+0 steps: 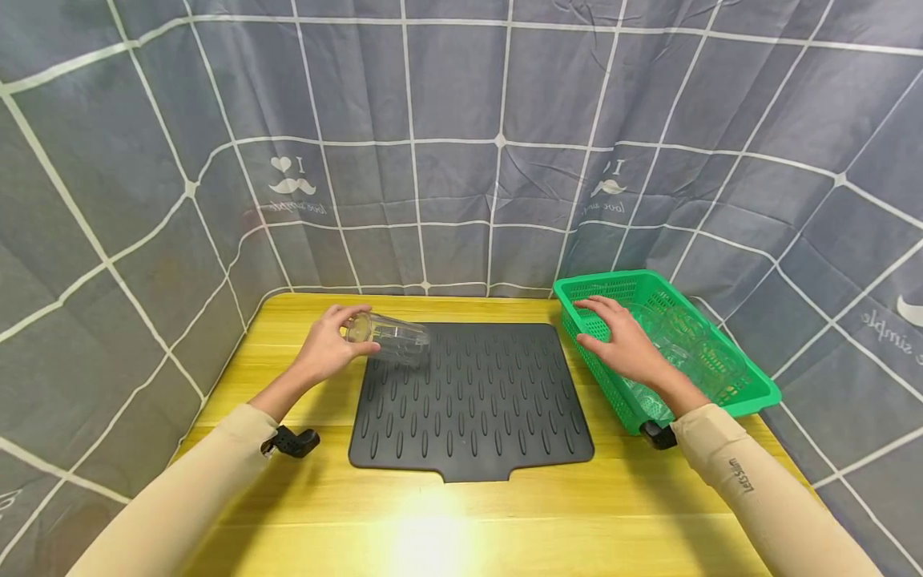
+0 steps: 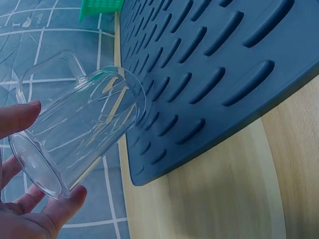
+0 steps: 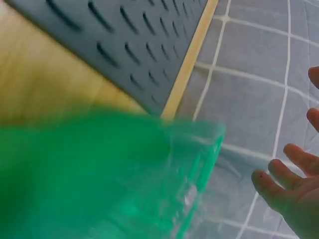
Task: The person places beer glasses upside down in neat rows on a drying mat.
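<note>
My left hand (image 1: pixel 326 346) grips a clear glass mug (image 1: pixel 397 340) by its base end, thumb on one side and fingers on the other. The mug lies tilted, with its mouth toward the black ridged mat (image 1: pixel 479 401) and overlapping the mat's upper left corner in the head view. From the left wrist, the mug's handle (image 2: pixel 75 64) shows on its far side. My right hand (image 1: pixel 626 346), fingers spread and holding nothing, hovers over the left part of a green plastic basket (image 1: pixel 604 377). Several clear glass pieces (image 1: pixel 681 324) lie inside that basket, partly hidden by the hand and forearm.
A yellow wooden table (image 1: pixel 317 505) carries the mat and the basket. Behind and at both sides hangs a grey curtain (image 1: pixel 461 184) with white grid lines, close to the table's back edge. The mat has a short tab (image 1: pixel 476 474) at its front edge.
</note>
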### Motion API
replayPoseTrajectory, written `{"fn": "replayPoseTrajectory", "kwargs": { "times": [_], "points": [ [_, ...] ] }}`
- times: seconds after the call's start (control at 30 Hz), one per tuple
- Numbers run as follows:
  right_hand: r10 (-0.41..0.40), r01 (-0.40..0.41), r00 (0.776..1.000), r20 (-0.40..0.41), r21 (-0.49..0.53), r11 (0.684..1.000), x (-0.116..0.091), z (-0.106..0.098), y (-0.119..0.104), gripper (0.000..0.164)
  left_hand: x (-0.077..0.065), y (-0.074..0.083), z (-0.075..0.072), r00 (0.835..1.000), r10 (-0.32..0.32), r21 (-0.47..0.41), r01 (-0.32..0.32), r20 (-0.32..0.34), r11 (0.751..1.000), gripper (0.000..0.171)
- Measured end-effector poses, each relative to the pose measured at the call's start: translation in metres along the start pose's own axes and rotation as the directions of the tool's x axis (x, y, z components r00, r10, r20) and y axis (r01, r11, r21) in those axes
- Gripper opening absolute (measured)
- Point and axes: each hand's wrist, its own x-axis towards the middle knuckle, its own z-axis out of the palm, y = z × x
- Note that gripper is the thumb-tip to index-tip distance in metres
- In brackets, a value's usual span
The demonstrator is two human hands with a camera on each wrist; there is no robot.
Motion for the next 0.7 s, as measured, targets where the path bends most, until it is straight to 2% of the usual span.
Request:
{"fn": "replayPoseTrajectory", "kwargs": {
  "times": [0.37,0.53,0.7],
  "points": [
    [0.048,-0.048,0.999,0.002,-0.130,0.990,0.009,-0.025,0.024,0.055,0.006,0.000,-0.004,1.000,-0.013,0.011,0.013,-0.011,1.000,0.071],
    [0.102,-0.091,0.994,0.048,-0.192,0.977,0.016,-0.035,0.034,0.056,0.009,0.002,-0.006,1.000,0.004,0.026,-0.003,-0.020,1.000,0.072],
    [0.152,-0.116,0.980,0.127,-0.255,0.960,0.022,-0.041,0.046,0.059,0.010,0.003,-0.007,1.000,0.004,0.040,-0.003,-0.017,0.999,0.071]
  ]
}}
